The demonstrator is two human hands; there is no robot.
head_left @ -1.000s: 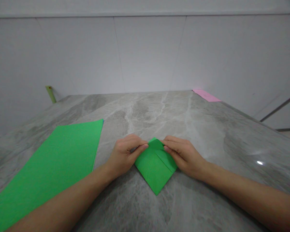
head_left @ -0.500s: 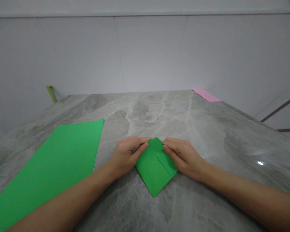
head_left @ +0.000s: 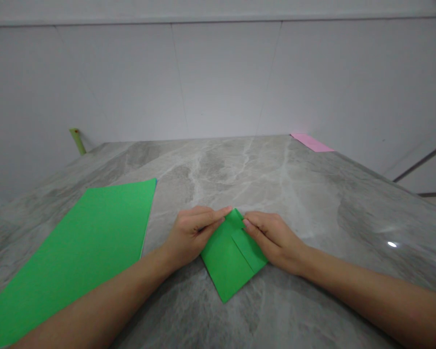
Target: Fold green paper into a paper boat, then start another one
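A folded piece of green paper (head_left: 227,264) lies near the front middle of the table, one corner pointing towards me. On its right half a layered flap edge shows. My left hand (head_left: 194,232) pinches its upper left edge between thumb and fingers, close to the far corner. Opposite, my right hand (head_left: 276,240) grips the upper right edge, thumb on top of the paper. Between the fingertips the small far corner sticks out. The undersides of the paper and some fingertips are hidden.
To the left lies a large stack of green paper sheets (head_left: 94,237), partly beneath my left forearm. A pink paper (head_left: 312,142) rests at the far right edge of the grey marbled table (head_left: 232,165). A yellow-green object (head_left: 78,140) stands by the far left edge, against the white wall.
The folded paper has turned slightly, its near corner shifting left and towards me. The flap on its right half stands out more. Both hands keep their hold, with small finger shifts.
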